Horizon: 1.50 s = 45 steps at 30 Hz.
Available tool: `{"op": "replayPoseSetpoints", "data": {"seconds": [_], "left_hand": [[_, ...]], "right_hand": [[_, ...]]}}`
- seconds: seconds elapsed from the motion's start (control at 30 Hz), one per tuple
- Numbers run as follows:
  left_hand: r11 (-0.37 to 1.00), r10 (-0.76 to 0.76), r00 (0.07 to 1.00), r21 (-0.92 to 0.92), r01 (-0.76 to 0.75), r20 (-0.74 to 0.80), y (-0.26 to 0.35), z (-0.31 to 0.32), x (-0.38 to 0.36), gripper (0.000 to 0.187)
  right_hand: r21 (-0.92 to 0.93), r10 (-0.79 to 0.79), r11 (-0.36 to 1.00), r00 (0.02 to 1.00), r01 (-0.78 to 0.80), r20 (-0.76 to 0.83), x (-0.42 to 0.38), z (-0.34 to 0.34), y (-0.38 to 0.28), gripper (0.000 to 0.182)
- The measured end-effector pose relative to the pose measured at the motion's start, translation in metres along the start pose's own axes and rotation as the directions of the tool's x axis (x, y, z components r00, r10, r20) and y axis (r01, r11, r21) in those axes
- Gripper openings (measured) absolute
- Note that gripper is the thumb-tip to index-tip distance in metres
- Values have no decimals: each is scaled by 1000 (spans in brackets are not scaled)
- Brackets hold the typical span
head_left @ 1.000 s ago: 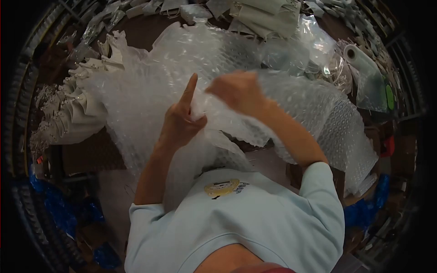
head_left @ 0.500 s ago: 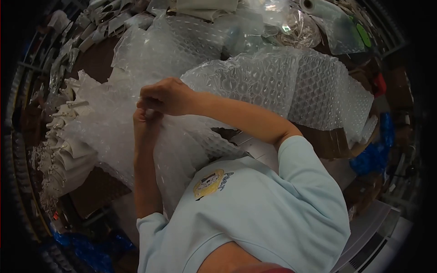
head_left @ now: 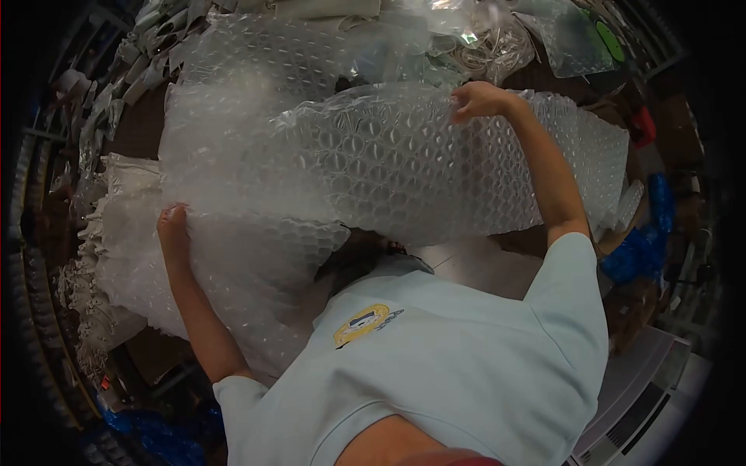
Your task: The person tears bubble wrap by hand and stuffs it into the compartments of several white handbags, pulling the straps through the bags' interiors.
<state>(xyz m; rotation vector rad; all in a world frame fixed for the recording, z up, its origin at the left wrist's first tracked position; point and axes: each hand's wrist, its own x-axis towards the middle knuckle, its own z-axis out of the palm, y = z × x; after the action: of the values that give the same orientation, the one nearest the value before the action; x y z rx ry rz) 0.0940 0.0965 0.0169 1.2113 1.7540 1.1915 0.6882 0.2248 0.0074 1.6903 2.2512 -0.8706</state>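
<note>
Bubble wrap [head_left: 392,155] lies before us, long axis running sideways: our left hand [head_left: 174,222] seems to pinch its nearer part; our right hand [head_left: 483,101] curls at its far edge, grip unclear to us.

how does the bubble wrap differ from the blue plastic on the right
The bubble wrap is clear and whitish; the blue plastic is deep blue. The bubble wrap spreads broadly, while the blue plastic is a smaller crumpled bunch. The left hand and right hand are at the bubble wrap, apart from the blue plastic. Both materials look shiny.
</note>
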Motion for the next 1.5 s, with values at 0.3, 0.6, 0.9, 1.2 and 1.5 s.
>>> {"op": "replayPoseSetpoints", "data": {"seconds": [0.3, 0.6, 0.9, 1.2, 1.5], "left_hand": [[989, -110, 993, 96, 113, -37, -18, -8, 35, 28], [770, 317, 752, 306, -560, 578, 157, 131, -142, 79], [653, 384, 580, 233, -720, 718, 168, 242, -130, 86], [602, 393, 497, 192, -775, 774, 172, 258, -98, 40], [497, 411, 665, 458, -737, 624, 142, 296, -78, 16]], "right_hand": [[375, 23, 924, 966, 79, -259, -13, 8, 41, 27], [6, 99, 984, 527, -176, -844, -38, -3, -21, 24], [31, -533, 771, 672, 636, -514, -100, 22, -133, 14], [457, -524, 578, 737, 676, -427, -98, 29, -101, 8], [557, -510, 569, 790, 606, -339, -112, 51, -107, 15]]}}
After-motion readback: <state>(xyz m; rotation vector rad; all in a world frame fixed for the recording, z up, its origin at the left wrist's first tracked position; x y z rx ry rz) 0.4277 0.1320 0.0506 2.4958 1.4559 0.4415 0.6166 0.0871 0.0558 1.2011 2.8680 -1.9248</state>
